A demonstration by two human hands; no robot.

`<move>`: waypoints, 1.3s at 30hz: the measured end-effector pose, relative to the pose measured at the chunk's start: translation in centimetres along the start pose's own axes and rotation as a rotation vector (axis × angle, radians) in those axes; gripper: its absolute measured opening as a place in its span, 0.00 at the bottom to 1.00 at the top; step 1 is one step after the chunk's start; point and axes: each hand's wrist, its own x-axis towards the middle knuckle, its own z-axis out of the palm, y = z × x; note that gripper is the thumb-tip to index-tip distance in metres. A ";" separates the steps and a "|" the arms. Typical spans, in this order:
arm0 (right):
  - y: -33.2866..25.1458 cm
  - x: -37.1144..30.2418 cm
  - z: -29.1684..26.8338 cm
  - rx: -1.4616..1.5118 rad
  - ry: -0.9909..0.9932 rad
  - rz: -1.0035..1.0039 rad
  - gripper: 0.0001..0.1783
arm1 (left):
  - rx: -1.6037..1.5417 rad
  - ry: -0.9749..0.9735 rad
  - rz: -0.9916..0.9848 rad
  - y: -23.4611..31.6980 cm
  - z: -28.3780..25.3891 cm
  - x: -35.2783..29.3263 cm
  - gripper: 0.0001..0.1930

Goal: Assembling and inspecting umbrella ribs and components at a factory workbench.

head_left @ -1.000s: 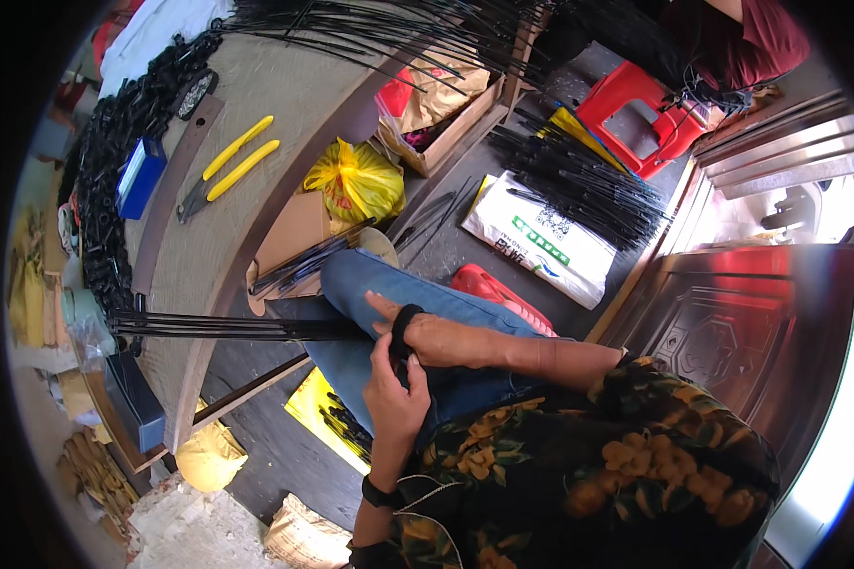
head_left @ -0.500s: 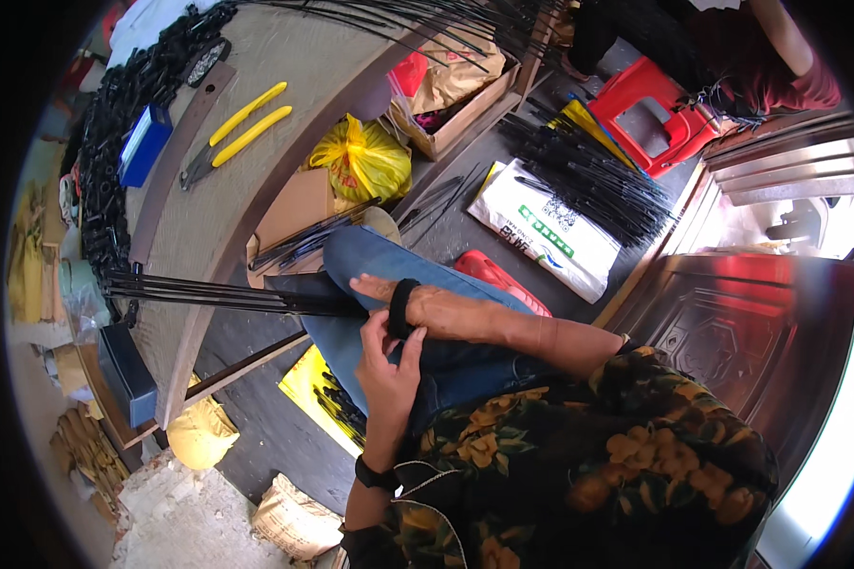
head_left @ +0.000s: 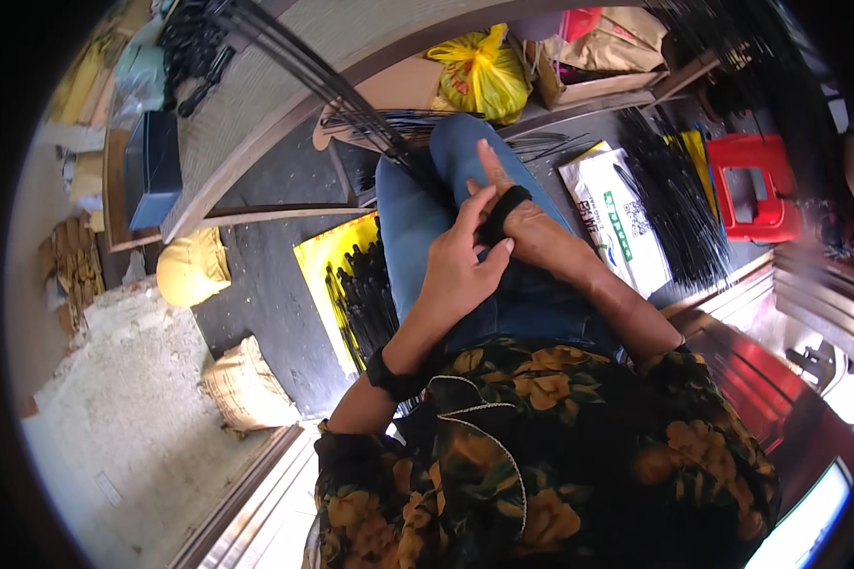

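Note:
A black strap [head_left: 506, 214] wraps round the palm of my right hand [head_left: 531, 230], which points up and away with a finger stretched out. From the left, my left hand [head_left: 454, 275] reaches to that strap, thumb and fingers closed about its near edge. Its fingertips are partly hidden behind my right hand. Long thin black rods [head_left: 337, 85] run from the tabletop [head_left: 247, 142] down onto my lap, their near ends between my jeans-covered knees, just beyond my hands. A black band [head_left: 390, 377] sits on my left wrist.
Black pieces lie on a yellow sheet [head_left: 315, 258] to my left. To the right, a white printed bag [head_left: 605, 204] lies beside a heap of black rods [head_left: 678, 223] and a red plastic stool [head_left: 751, 180]. A yellow bag [head_left: 484, 81] and a carton stand ahead.
The whole view has turned, shifting surroundings; the yellow-handled pliers are out of sight. My hands stay together at the strap, with my right hand now pointing more forward.

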 end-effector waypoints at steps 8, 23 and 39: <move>-1.6 -1.2 1.6 -0.746 0.138 -0.139 0.36 | 0.555 -0.034 0.141 3.9 -3.4 0.2 0.17; -2.3 -3.2 8.2 -0.704 0.036 -0.305 0.12 | 0.427 -0.609 0.126 -1.5 -4.3 5.5 0.09; -3.2 -2.9 7.8 -0.857 0.005 -0.302 0.27 | 0.334 -0.743 0.120 -0.8 -4.1 6.7 0.08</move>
